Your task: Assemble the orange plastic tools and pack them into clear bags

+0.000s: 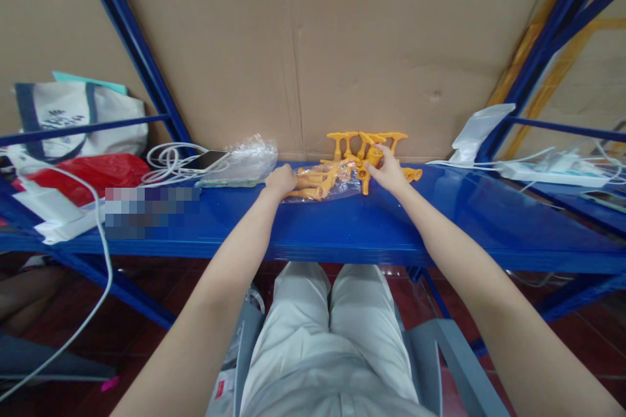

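My left hand [282,180] is closed at the left end of a clear plastic bag [347,189], gripping its edge. Several yellow plastic pieces [313,193] lie in or under the bag; which of these I cannot tell. With thumb and fingers bent, my right hand [391,173] holds a yellow tubular plastic piece [373,156] with a round open end. Behind it, several yellow T-shaped plastic pieces [348,137] stand against the cardboard. Another yellow piece [412,174] pokes out to the right of my right hand, partly hidden by it.
The blue metal shelf top [342,228] has a cardboard back wall [293,52]. On the left are a plastic packet [239,166], white cables [169,163], a red bag [92,176] and a canvas bag [115,117]. A white power strip [557,172] lies right.
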Demonstrator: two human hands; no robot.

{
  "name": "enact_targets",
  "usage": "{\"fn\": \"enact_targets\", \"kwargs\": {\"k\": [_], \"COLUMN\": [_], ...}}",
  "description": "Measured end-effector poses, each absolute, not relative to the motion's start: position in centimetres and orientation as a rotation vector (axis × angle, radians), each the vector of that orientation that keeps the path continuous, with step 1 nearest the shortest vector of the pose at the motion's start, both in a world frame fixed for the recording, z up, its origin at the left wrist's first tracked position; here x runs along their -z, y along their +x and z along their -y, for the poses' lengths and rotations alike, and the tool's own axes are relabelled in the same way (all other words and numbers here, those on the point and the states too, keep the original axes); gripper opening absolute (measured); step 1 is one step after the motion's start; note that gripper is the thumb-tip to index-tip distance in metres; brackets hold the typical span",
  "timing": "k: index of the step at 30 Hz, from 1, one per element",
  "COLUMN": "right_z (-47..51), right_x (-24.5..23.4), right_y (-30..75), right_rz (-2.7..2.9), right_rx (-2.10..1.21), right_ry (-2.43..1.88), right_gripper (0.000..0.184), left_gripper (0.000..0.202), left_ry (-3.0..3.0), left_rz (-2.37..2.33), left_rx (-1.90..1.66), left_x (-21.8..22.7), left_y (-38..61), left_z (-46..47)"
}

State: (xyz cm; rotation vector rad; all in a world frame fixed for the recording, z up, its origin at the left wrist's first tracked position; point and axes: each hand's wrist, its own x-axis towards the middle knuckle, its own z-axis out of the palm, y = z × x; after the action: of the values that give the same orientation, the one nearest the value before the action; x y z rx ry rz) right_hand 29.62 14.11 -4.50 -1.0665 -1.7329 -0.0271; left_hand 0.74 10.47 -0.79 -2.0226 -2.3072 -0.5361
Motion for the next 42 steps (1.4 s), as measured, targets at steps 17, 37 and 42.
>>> {"fn": "enact_targets", "kwargs": {"k": [17, 37, 42], "right_z": [-11.3, -8.7, -8.8], "right_x": [3.2, 1.1, 1.3], "right_y": [28.2, 28.0, 28.0], "right_rz": [2.111, 2.171, 2.265], "right_rx": [0.054, 0.239, 0.099], "right_ry": [-1.482, -1.497, -1.419], "right_gripper": [0.015, 0.019, 0.02], "left_gripper": [0.041, 0.043, 0.045], "left_ry": [-2.038, -2.211, -2.254], "left_rz": [2.287, 2.199, 2.163], "left_rx": [0.554, 0.555, 0.606], "left_x": [1.2, 1.0, 1.2], "left_y": [0.3, 0.7, 0.8], "left_z": [-11.1, -10.7, -10.9]}}
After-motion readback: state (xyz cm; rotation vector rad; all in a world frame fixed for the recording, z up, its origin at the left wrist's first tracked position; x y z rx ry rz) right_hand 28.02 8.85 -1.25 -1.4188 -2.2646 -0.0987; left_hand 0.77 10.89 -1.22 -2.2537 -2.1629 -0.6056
